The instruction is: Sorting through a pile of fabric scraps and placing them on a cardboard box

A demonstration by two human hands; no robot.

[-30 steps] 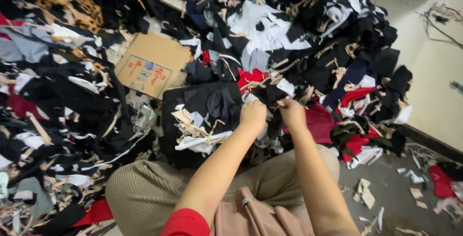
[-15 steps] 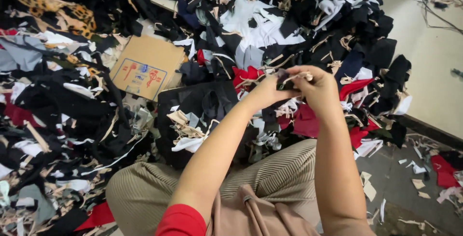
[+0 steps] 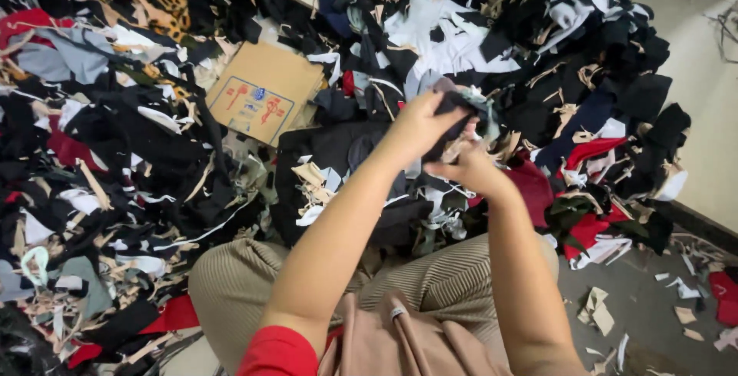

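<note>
Where the two hands meet at the upper middle of the frame, much is hidden: the left hand (image 3: pixel 415 126) closes its fingers over a dark fabric scrap (image 3: pixel 453 107), so only the scrap's black bunched top and a greyish edge show above the knuckles, and its full shape cannot be made out. Just below and touching it, the right hand (image 3: pixel 469 167) is curled with fingers pinching at the scrap's lower side, though what exactly they grip is hard to tell among pale beige strips. Both forearms are cut off by the bottom edge. Left of the hands, toward the upper middle-left, a flat brown cardboard piece (image 3: pixel 265 91) lies tilted in the heap, bearing a rectangular printed panel with red and blue marks. All around spreads a pile of cloth offcuts (image 3: pixel 115 153), mostly black, with white, red and leopard-print pieces
</note>
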